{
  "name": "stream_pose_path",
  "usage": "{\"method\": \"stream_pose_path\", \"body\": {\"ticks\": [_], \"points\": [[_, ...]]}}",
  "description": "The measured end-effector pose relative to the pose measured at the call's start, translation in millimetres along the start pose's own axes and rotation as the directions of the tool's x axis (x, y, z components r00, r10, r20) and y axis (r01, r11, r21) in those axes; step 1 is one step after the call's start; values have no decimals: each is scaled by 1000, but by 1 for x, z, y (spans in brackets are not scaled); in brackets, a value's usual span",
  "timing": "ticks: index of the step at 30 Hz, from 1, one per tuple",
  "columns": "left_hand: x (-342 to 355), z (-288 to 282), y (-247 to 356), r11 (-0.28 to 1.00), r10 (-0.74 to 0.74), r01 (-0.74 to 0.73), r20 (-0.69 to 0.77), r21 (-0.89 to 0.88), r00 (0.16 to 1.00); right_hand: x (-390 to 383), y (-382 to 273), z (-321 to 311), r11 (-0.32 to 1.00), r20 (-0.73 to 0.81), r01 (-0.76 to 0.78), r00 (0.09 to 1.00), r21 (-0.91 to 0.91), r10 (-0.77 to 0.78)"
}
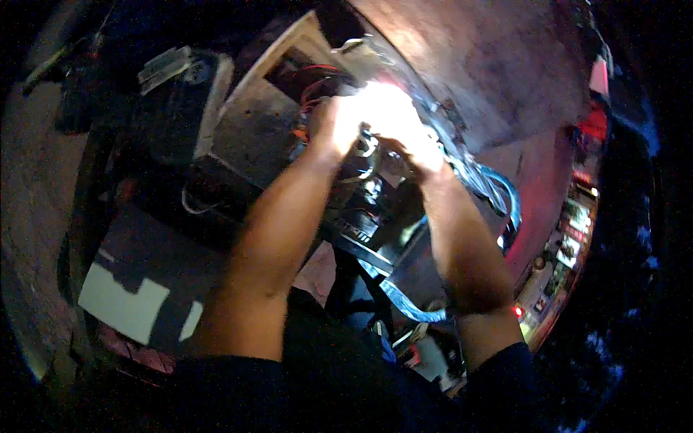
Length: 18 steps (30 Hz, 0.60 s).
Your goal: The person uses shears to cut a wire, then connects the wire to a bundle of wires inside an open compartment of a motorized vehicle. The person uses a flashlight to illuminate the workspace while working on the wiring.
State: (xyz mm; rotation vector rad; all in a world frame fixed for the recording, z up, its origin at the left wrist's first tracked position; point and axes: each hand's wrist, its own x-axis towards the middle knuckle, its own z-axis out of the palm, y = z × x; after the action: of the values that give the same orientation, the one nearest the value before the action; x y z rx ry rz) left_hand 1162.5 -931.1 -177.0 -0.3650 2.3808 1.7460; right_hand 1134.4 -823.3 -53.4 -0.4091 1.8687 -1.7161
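Note:
Both my arms reach forward into an open, box-like housing (pixel 249 123) with wires inside. A glaring light washes out my left hand (pixel 338 123) and my right hand (pixel 408 133), which are close together, so I cannot make out their fingers or anything between them. Thin red wires (pixel 317 74) curve beside my left hand. Below the hands is a dark, roughly cylindrical part (pixel 364 209) with shiny patches. A bundle of blue and clear cables or tubes (pixel 494 189) loops to the right of my right wrist.
At the left stands a dark bulky object (pixel 170 108) with a pale edge. A grey and white flat panel (pixel 126 307) lies at the lower left. A blue strip (pixel 411 307) hangs below the housing. Various small items (pixel 567 245) line the right edge under reddish light.

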Motion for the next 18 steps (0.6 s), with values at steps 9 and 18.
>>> {"method": "stream_pose_path", "body": {"ticks": [9,18], "points": [[1,-5,19,939,95,-102,38,328,995,-65,-87,47,168,96,54,962,-984,254],[-1,-17,21,987,-56,56,-5,153,998,-204,-210,-13,801,-210,-139,978,-583,17]]}}
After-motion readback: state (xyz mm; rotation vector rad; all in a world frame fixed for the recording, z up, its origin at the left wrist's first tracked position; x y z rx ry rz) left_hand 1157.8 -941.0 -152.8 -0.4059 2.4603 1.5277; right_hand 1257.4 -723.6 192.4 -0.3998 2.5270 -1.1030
